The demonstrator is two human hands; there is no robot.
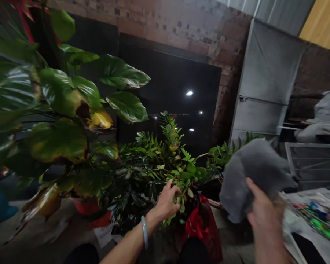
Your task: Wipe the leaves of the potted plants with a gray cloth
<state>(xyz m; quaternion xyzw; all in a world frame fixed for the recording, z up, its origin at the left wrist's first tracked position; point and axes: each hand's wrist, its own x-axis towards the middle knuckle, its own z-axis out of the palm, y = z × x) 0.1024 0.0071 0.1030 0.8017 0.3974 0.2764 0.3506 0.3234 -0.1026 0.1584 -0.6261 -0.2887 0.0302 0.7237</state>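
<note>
My left hand, with a pale bangle on its wrist, reaches into a low green plant in front of me. Its fingers are bent around a leafy stem; the fingertips are partly lost among the leaves. On the right, my right hand grips a grey cloth, which hangs bunched up and blurred by motion. The cloth is apart from the leaves under my left hand. Below the plant stands a red plastic bag, which hides part of the plant's base.
A tall plant with broad, partly yellowed leaves fills the left, near a red pot. Behind are a dark glossy panel and a brick wall. A grey metal door and a cluttered table are at right.
</note>
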